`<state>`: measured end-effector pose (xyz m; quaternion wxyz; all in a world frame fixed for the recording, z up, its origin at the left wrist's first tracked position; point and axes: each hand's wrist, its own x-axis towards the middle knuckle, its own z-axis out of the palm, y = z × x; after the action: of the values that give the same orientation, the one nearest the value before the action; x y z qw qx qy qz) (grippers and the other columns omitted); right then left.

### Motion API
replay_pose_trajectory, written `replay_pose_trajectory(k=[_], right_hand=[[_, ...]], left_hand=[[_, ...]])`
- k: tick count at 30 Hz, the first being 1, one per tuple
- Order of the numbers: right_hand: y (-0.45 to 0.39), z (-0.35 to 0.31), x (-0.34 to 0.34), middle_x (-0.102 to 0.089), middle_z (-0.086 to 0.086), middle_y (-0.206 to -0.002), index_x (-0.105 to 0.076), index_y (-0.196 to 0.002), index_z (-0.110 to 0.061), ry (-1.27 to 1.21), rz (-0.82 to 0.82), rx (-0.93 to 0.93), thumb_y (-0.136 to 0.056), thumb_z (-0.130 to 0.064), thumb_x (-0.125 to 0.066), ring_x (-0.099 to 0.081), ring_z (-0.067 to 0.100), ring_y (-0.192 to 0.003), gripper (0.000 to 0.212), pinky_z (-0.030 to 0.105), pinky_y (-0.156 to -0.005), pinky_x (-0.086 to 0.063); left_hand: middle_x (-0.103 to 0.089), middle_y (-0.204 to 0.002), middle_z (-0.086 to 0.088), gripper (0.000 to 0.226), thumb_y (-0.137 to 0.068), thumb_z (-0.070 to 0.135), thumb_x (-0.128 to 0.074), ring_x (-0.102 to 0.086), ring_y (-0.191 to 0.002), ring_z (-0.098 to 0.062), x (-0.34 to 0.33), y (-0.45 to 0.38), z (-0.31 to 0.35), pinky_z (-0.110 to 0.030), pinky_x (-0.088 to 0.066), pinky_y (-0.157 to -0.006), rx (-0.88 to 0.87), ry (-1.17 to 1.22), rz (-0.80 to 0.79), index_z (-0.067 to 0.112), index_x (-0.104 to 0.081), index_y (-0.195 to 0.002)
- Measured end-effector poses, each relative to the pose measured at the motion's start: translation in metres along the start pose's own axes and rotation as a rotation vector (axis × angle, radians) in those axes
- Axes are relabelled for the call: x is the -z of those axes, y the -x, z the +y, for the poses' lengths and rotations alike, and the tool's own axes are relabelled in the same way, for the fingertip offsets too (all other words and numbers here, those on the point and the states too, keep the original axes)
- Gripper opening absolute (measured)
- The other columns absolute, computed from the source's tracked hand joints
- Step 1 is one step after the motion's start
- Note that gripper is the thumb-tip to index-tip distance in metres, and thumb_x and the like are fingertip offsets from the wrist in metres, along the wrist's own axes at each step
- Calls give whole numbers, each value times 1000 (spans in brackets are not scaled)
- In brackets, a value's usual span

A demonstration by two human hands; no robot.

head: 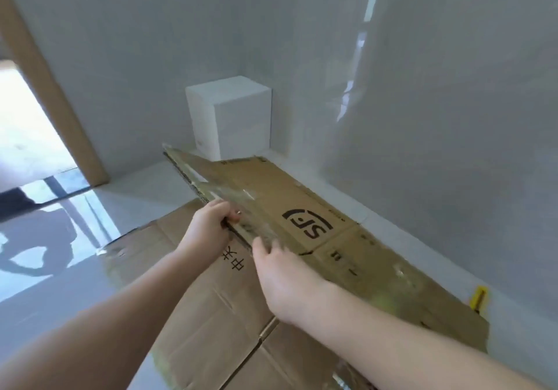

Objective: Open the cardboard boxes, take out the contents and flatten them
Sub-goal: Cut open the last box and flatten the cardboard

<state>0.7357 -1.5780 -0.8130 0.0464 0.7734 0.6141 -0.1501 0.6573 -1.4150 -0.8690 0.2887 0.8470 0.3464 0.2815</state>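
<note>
Both forearms reach in from the bottom edge toward a flattened SF cardboard box (317, 220). Left hand (208, 226) grips the box's near long edge, fingers curled over the taped flap, thumb underneath. Right hand (283, 274) sits just right of the left, fingers relaxed and lying along the same edge; whether they curl round it cannot be told, motion blur there.

SF box: collapsed flat, held tilted, far end pointing away from the hands toward the corner of the room, right end trailing down beyond the right forearm. Clear tape shows along its left flap.

Below both hands: second flattened cardboard box (211, 314) lying on the glossy floor (60, 268), black printed characters visible between the two wrists.

Beyond the left hand, in the wall corner: white cube box (232, 117), closed, standing on the floor, just behind the far tip of the SF box.

Right of the right forearm, against the wall base: small yellow object (478, 297), partly hidden by the cardboard.

Far left of the left hand: wooden door frame (45, 87).
</note>
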Motion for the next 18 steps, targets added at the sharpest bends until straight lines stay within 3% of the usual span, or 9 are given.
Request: replay_pose_trajectory(k=[4,7,11,14,18], right_hand=[[-19,-32,-62,-13,39,-149,0,-148,6,-54,-33,55,-87,0,-49,-15,47,-140,78,48,-117,-18],[-21,-51,-79,-5,37,-152,2,-149,2,-182,-67,59,-89,0,-47,-4,44,-144,77,47,-119,-12],[-11,-86,-97,6,33,-154,6,-149,2,-281,-132,122,-90,-2,-50,7,43,-144,82,47,-120,-3],[-6,-108,-109,7,31,-155,7,-149,2,-357,-196,177,-89,1,-47,7,41,-145,81,44,-120,-1],[-9,-121,-134,4,32,-154,7,-149,4,-354,-276,243,-92,1,-41,3,44,-144,75,44,-120,-3]], left_hand=[[-57,-95,0,32,-72,-20,-56,-56,-91,-24,-6,33,-50,-27,-42,-77,52,-35,-5,7,-65,-87],[-55,-95,6,34,-79,-16,-54,-52,-88,-15,0,47,-70,-22,-38,-77,53,-123,-18,10,-66,-98],[-55,-98,29,59,-61,-30,-55,-55,-85,5,19,84,-109,-18,-48,-67,-44,-11,28,27,-55,-74],[-54,-100,21,61,-59,-33,-56,-57,-84,-8,40,118,-140,-32,-51,-64,-12,23,-2,25,-53,-74],[-51,-93,19,58,-71,-17,-66,-58,-85,-19,47,145,-152,-30,-53,-71,81,-117,-127,39,-57,-84]])
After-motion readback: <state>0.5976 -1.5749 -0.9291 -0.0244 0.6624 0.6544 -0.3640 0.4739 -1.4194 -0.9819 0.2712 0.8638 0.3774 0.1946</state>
